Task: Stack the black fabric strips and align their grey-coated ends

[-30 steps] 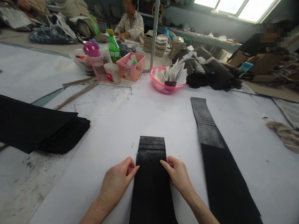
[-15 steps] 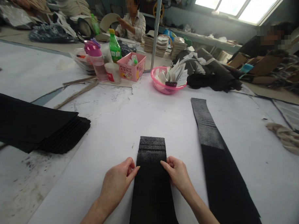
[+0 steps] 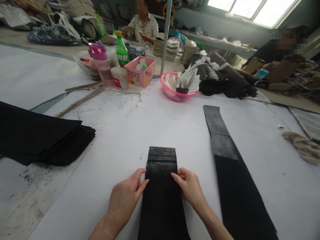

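Observation:
A layered stack of black fabric strips (image 3: 163, 207) lies lengthwise in front of me, its far ends stepped and speckled grey. My left hand (image 3: 127, 193) is at its left edge, thumb tip over the top layer and index fingertip touching the edge a little farther up. On the opposite edge, my right hand (image 3: 190, 185) pinches the strips, thumb on top and the other fingers curled at the side. To the right lies a second fanned stack of black strips (image 3: 241, 190), also grey-speckled at its far end. Neither hand touches that one.
A thick pile of black sheets (image 3: 39, 134) lies at left. Behind stand a pink basket (image 3: 178, 96) of papers, a pink box (image 3: 140, 73), a green bottle (image 3: 121, 51), a purple-lidded cup (image 3: 104, 71) and a metal pole (image 3: 166, 35). A crumpled cloth (image 3: 305, 148) is at right. Two people are beyond.
My left index finger has straightened from a curl and moved to the strips' edge, apart from the thumb. My right hand holds nearly the same place. The person behind has lowered a beige piece.

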Demonstrator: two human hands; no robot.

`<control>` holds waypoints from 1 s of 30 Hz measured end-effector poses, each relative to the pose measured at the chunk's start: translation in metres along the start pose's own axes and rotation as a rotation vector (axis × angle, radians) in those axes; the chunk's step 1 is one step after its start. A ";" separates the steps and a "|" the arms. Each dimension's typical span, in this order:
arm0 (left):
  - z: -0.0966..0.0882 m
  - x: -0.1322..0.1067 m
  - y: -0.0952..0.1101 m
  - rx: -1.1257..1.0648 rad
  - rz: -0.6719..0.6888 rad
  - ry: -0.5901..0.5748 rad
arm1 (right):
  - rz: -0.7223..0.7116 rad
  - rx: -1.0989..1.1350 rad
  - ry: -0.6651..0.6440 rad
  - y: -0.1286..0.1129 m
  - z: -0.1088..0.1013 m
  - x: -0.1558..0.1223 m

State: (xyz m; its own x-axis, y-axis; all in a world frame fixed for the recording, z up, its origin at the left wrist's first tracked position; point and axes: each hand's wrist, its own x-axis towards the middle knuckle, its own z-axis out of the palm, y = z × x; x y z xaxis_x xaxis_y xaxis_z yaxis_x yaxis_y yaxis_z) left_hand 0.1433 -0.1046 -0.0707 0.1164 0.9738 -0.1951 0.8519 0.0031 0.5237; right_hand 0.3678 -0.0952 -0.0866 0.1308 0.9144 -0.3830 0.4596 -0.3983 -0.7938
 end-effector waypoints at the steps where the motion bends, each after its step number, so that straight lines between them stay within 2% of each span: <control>1: 0.000 0.000 0.000 0.011 0.024 0.006 | 0.000 0.000 0.001 0.000 0.000 0.000; 5: 0.001 0.002 -0.002 0.056 0.099 -0.008 | -0.009 -0.005 0.014 0.002 0.001 0.001; 9: 0.003 0.004 -0.006 0.092 0.119 -0.017 | -0.009 -0.036 0.035 0.002 0.001 0.001; 22: 0.009 0.004 -0.010 0.166 0.112 -0.012 | -0.039 -0.082 0.108 0.002 -0.002 -0.001; 30: 0.009 0.005 -0.010 0.170 0.119 -0.010 | 0.016 -0.018 0.072 0.000 -0.002 -0.003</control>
State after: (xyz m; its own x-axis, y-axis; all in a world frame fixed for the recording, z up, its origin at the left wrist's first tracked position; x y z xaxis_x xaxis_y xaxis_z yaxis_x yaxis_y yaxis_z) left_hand 0.1402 -0.1020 -0.0846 0.2260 0.9627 -0.1486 0.9056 -0.1515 0.3962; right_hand 0.3686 -0.0975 -0.0845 0.2006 0.9110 -0.3604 0.4725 -0.4122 -0.7789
